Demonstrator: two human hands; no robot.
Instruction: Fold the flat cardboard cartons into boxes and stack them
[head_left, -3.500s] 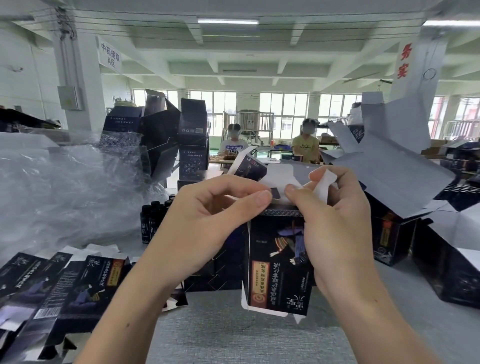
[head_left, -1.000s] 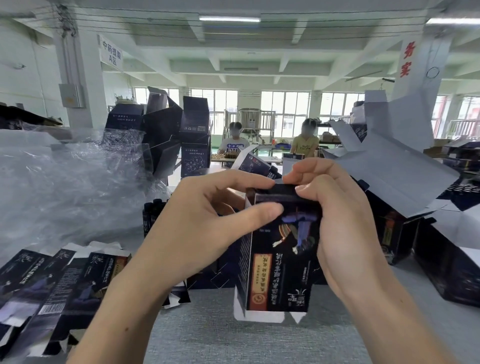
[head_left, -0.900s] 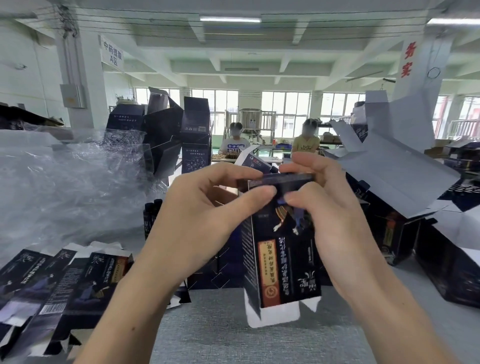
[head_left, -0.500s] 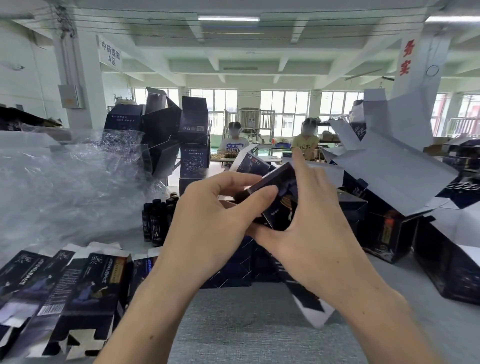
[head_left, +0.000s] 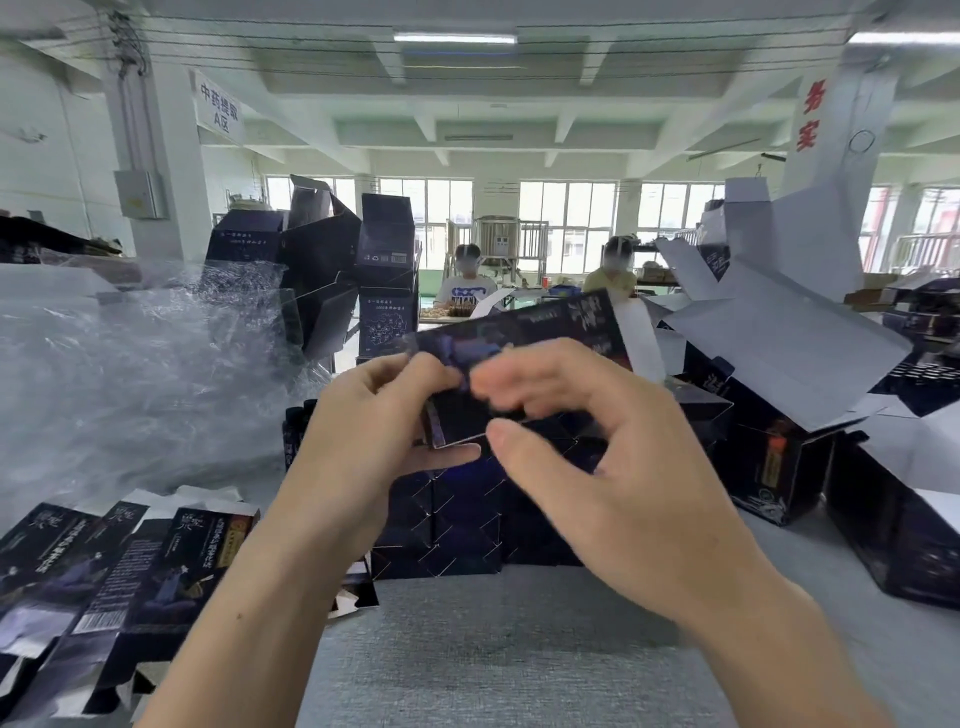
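Black stacked boxes (head_left: 457, 514) behind held carton (head_left: 519, 332); flat cartons (head_left: 130, 561), plastic wrap (head_left: 130, 374) left.

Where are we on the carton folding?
Done: a block of folded boxes stands on the table. In hand: the left hand and right hand hold one carton turned sideways, its white end flap still open. Left: flat cartons fanned out at lower left, unfolded.

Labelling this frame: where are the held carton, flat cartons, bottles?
held carton (head_left: 545, 325), head view, upper printed face.
flat cartons (head_left: 197, 561), head view, one's printed panel.
bottles (head_left: 292, 436), head view, dark body.
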